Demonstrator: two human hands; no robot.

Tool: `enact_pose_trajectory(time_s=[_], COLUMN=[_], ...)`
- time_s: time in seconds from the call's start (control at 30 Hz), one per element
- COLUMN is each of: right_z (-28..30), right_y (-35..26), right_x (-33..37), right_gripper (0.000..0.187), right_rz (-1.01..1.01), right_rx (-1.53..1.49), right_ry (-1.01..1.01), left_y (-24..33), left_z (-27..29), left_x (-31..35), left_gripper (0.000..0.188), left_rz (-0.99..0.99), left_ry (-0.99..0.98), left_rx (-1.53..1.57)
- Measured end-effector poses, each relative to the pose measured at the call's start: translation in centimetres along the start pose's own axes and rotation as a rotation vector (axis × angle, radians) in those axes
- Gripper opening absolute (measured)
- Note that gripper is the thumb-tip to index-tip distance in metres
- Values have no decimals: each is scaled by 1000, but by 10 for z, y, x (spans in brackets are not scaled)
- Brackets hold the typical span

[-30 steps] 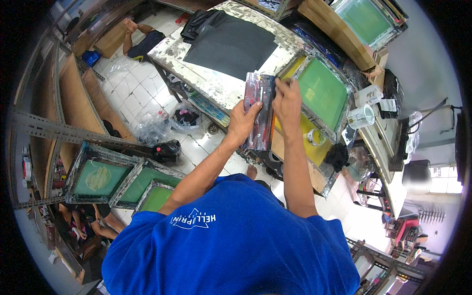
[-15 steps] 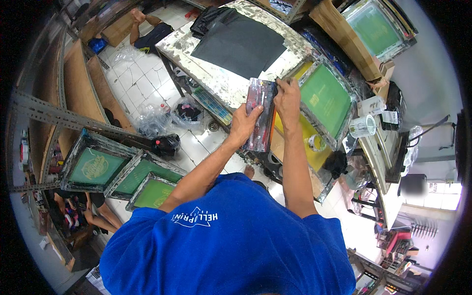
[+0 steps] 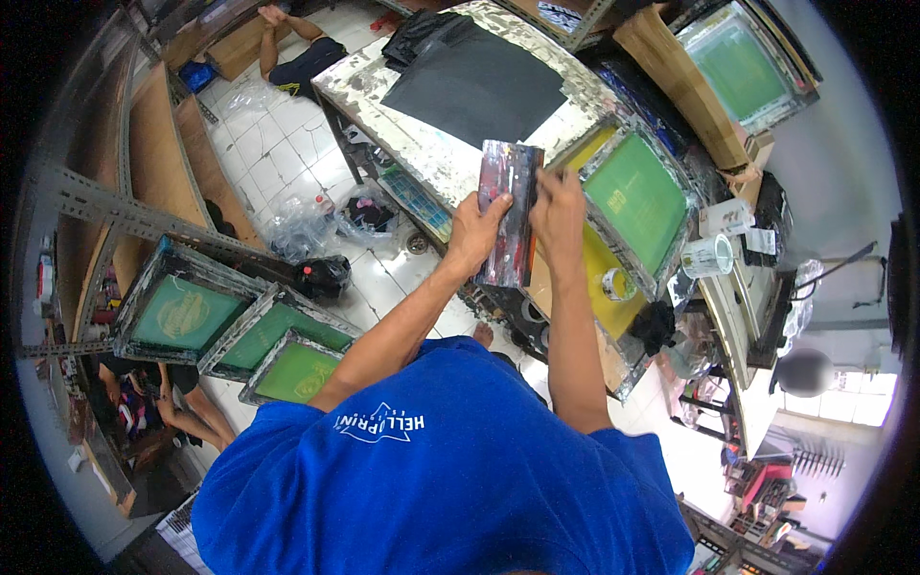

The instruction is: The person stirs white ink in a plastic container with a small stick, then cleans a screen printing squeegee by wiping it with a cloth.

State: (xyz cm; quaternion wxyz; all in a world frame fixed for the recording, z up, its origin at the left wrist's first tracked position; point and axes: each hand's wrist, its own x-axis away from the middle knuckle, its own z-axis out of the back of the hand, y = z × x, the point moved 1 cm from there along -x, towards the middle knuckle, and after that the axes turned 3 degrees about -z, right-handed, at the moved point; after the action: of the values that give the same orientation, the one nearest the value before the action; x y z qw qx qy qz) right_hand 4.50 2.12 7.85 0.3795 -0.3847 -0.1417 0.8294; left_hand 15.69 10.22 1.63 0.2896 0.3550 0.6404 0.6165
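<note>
My left hand (image 3: 476, 230) grips an ink-stained squeegee (image 3: 508, 216), its thumb across the front face. The squeegee is held upright in front of my chest, over the near edge of the worktable (image 3: 356, 84). Dark red, white and black smears cover it, with an orange strip along the lower right side. Close against its right edge is my right hand (image 3: 560, 206), fingers bent and blurred by motion, so I cannot tell what they hold. Black sheets (image 3: 479, 86) lie on the table beyond. To the right rests a green printing screen (image 3: 637, 201).
A yellow surface (image 3: 613, 309) bears a small open jar (image 3: 619, 284). White tubs (image 3: 707, 255) stand beside the screen. Framed screens (image 3: 182, 316) lean at lower left by metal shelving. Bagged items (image 3: 305, 230) lie on the floor. Other people's legs (image 3: 268, 53) show at far left and lower left.
The squeegee and my left hand have shifted slightly upward in view. My right hand's fingers have moved a little down along the squeegee's edge and are now blurred. The view has tilted slightly.
</note>
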Motion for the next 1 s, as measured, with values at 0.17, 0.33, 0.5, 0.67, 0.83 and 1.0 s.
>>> enact_pose_trajectory(time_s=[0.17,0.33,0.5,0.67,0.83,1.0], right_z=[-4,8,27,19,25,5], right_y=[7,-16,-30,-25,-28,-23], right_x=[-7,58,70,52,70,48], right_gripper=[20,21,20,19,19,20], right_rz=[-15,-62,-91,-55,-112,-45], right_rx=[-83,-157,-162,-100,-147,-107], right_ry=[-59,-239,-219,-103,-214,-106], left_y=[2,-1,7,9,-9,2], left_z=[-2,21,20,2,18,16], left_x=[4,-24,-28,-14,-31,-15], left_gripper=[34,34,32,31,30,30], left_rz=[12,73,90,91,73,39], left_ry=[35,250,262,116,220,164], left_rx=[35,138,203,284,324,175])
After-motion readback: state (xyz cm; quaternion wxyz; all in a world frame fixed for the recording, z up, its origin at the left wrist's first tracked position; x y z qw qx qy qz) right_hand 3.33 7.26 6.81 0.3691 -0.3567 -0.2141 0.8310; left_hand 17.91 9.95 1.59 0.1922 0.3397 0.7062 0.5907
